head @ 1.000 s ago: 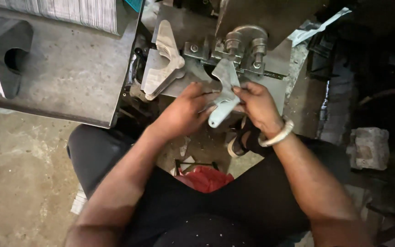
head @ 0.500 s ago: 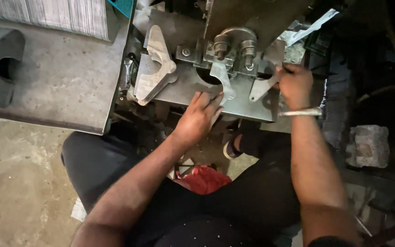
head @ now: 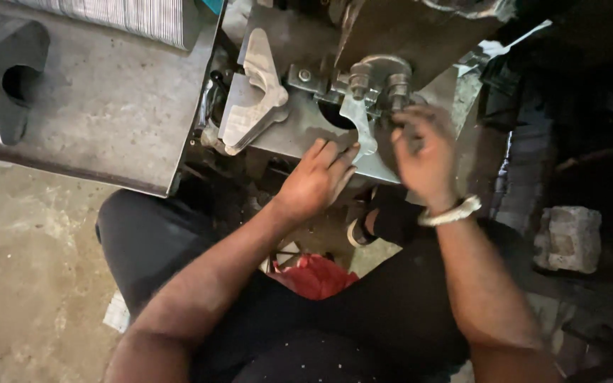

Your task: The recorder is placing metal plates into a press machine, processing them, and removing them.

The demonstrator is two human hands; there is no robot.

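A light grey cast metal piece (head: 358, 126) lies on the machine's steel plate (head: 299, 135), tucked under a clamp with two bolts (head: 379, 79). My left hand (head: 315, 181) reaches forward, and its straight fingers rest against the lower edge of that piece. Blurred by motion, my right hand (head: 423, 152) hovers just right of the piece and below the clamp, fingers apart, with nothing seen in it. A white bangle (head: 452, 211) sits on that wrist.
Several similar cast pieces (head: 253, 92) are stacked on the plate's left end. A grey machine table (head: 108, 106) spreads to the left. A concrete block (head: 569, 237) sits at the right. A red cloth (head: 315, 275) lies by my dark-trousered legs.
A second ago both hands held the cast piece in front of the clamp. It now lies under the clamp, my left fingers rest on it, and my right hand has swung right and back.
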